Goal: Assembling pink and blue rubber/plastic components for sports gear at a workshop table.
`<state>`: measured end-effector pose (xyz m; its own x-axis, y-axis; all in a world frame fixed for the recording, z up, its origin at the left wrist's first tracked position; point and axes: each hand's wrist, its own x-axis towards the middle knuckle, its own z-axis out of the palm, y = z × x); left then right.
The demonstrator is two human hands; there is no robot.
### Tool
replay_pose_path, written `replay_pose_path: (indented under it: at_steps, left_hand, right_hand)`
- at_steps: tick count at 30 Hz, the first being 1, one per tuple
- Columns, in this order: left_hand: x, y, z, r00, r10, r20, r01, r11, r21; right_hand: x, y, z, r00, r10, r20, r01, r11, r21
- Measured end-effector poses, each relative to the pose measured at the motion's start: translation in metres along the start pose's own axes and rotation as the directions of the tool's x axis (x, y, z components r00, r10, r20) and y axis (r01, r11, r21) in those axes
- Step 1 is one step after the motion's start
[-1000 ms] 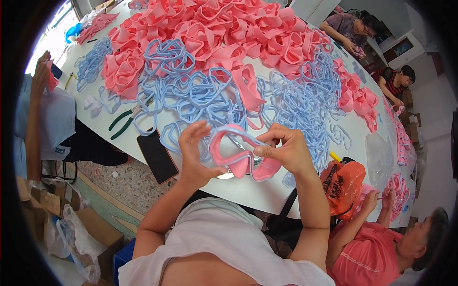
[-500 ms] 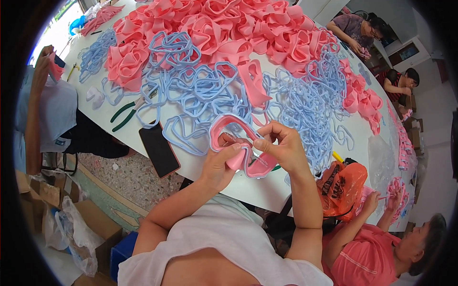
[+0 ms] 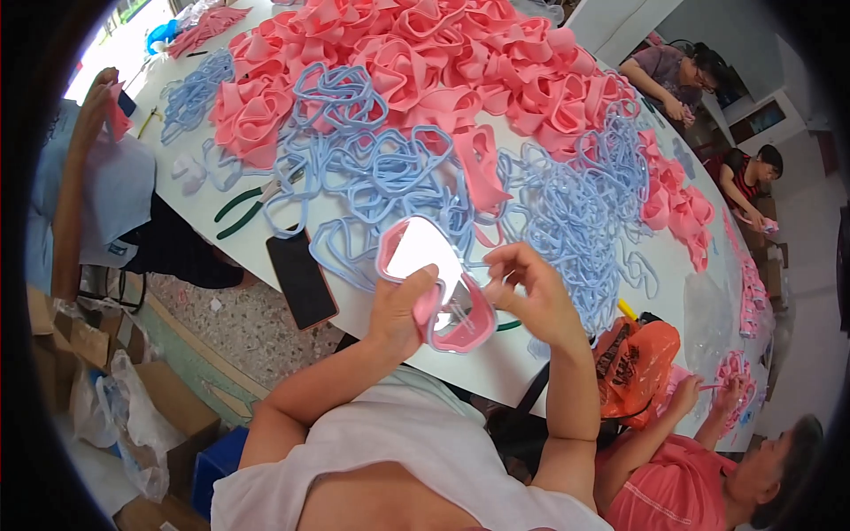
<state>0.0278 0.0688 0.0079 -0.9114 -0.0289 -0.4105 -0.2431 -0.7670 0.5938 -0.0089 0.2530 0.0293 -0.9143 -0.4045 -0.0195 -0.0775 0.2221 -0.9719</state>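
Pink-framed goggles [image 3: 418, 252] with a large clear, shiny lens are tilted in front of me, above the table's near edge. My left hand [image 3: 396, 317] grips their lower left side, thumb laid over the lens middle. At the right rim is my right hand [image 3: 537, 301], its thumb close to the edge and its index finger apart from the thumb. Whether the thumb touches the rim is hard to tell. Just beyond the goggles lie tangled pale blue loops [image 3: 381, 195] and a single pink soft frame piece [image 3: 481, 168].
A big heap of pink pieces [image 3: 390, 71] covers the far table [image 3: 221, 199]. Green-handled pliers [image 3: 239, 212] and a dark phone [image 3: 303, 279] lie left. An orange bag [image 3: 642, 358] stands right. Co-workers sit around: a pink sleeve [image 3: 660, 482] at right, a pale blue shirt [image 3: 106, 190] at left.
The goggles have turned so the lens faces up and catches light. My right hand has drawn back to the right from the goggles' middle, its fingers spreading; my left hand keeps its grip.
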Motion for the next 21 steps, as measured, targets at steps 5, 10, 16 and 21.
replay_pose_path:
  at_steps: [5,10,16,21]
  left_hand:
    - [0.016,-0.01,-0.023,0.95,0.089,0.299,-0.082,0.996,-0.035]
    - [0.018,-0.008,-0.029,0.953,-0.076,0.293,0.108,0.99,-0.094]
    - [0.015,-0.006,-0.041,0.914,-0.15,0.376,0.222,0.963,-0.155]
    - [0.024,0.001,-0.052,0.918,-0.161,0.363,0.203,0.976,-0.08]
  right_hand:
    - [0.01,0.0,0.016,0.988,0.142,0.052,-0.149,0.975,0.164]
    - [0.012,0.002,0.009,0.971,0.218,0.094,-0.227,0.97,0.089]
    - [0.013,0.005,0.008,0.97,0.202,0.134,-0.223,0.961,0.162]
    - [0.016,0.005,0.009,0.99,0.141,-0.013,-0.138,0.98,0.142]
